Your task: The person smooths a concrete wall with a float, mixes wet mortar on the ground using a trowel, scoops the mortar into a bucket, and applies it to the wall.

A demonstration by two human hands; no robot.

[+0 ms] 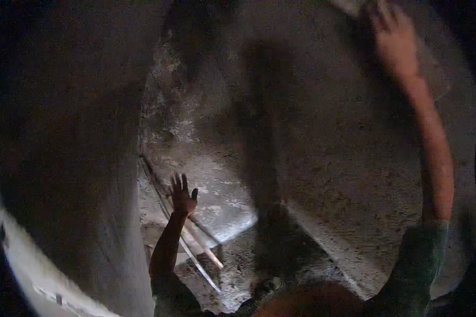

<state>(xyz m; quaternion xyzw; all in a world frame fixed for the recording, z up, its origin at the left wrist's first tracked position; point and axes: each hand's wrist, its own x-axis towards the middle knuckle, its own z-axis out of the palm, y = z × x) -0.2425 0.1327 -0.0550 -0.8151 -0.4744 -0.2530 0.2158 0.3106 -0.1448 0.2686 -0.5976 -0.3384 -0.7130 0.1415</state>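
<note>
Beyond the raised right forearm, at the top edge of the view, the right hand (394,39) is against or just over a rough grey wall (349,137), its fingers bent beside a pale strip (348,6). Only part of the strip shows, running out of view above and left of that hand; blur and shade hide whether the fingers grip it or how wide they are.

Well below and left of the right hand, the left hand (182,201) is spread wide, fingers pointing up and apart, with nothing in its palm. Behind and below it, a brown stick (210,254) and a thin, pale rod (202,271) slant down to the right, close together; whether the left hand touches either cannot be told.

Left of the left hand stands a smoother, dark surface (103,211). Between the hands, a broad shadow (264,132) runs down the wall. Green sleeves (415,259) cover both upper arms.
</note>
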